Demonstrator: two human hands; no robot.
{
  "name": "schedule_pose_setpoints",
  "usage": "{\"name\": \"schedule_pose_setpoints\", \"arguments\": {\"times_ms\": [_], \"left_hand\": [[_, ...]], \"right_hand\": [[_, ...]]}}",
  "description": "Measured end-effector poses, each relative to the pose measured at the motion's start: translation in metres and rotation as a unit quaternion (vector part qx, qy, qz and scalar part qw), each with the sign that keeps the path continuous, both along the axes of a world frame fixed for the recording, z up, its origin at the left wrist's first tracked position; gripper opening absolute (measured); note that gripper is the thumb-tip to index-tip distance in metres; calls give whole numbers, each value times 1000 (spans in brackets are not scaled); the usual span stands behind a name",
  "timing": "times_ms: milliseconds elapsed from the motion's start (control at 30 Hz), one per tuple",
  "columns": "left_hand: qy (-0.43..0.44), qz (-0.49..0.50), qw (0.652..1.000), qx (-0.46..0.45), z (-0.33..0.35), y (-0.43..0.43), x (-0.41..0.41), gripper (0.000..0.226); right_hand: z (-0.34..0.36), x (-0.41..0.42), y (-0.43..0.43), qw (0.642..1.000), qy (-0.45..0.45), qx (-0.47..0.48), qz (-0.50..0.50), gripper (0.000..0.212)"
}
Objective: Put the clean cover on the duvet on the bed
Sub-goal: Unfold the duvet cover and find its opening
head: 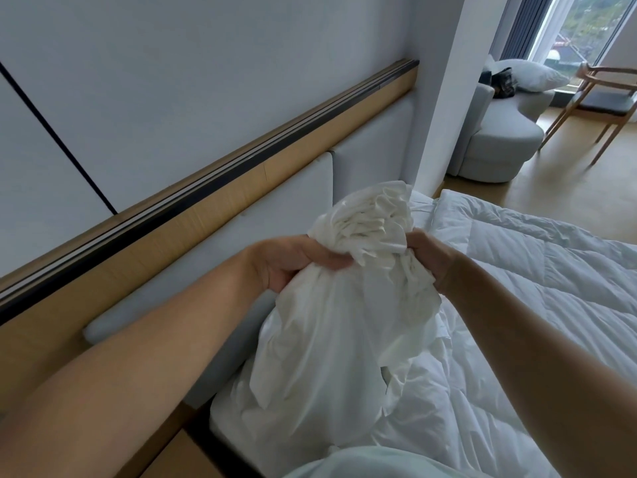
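Above duvet (537, 270), both hands bunching cover (344, 322)

Both forearms are bare as far as can be seen; the left hand (295, 261) and right hand (431, 262) are bare too.

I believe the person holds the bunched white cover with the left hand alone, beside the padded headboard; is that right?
Not alone: the head view shows the left hand and the right hand both gripping the bunched white cover beside the padded headboard.
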State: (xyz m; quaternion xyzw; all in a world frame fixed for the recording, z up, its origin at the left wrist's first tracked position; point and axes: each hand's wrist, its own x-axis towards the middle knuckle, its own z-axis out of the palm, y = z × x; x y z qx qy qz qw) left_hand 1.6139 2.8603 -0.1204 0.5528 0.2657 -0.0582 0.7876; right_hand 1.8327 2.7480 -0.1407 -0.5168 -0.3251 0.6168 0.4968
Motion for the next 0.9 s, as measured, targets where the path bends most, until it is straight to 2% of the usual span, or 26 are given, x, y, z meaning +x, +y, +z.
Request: {"name": "schedule_pose_setpoints", "arguments": {"times_ms": [133,200,267,433,533,567,633,667,800,900], "left_hand": [[-12,63,998,11,7,17,7,32],[-18,85,996,12,10,20,13,32],[-22,101,994,21,11,21,18,33],[-43,145,986,73,11,17,33,40],[-60,163,979,104,10,16,38,29],[-63,158,980,106,10,17,37,26],[-63,144,982,106,9,19,35,29],[-58,137,983,110,8,21,34,33],[-44,84,990,101,8,26,26,45],[-22,-28,996,77,10,24,19,43]], "right_hand": [[3,-4,-7,990,49,-51,122,42],[0,-10,-9,978,62,-32,196,51],[-3,-18,-8,975,62,-8,214,57],[-9,-29,-5,971,124,37,202,55],[-9,-27,-3,973,142,41,178,58],[-9,-23,-3,977,129,38,163,52],[-7,-16,-4,987,83,25,137,34],[-6,-12,-5,990,63,15,125,32],[-2,-6,-5,997,46,26,60,37],[-1,-6,-1,995,72,71,-25,35]]}}
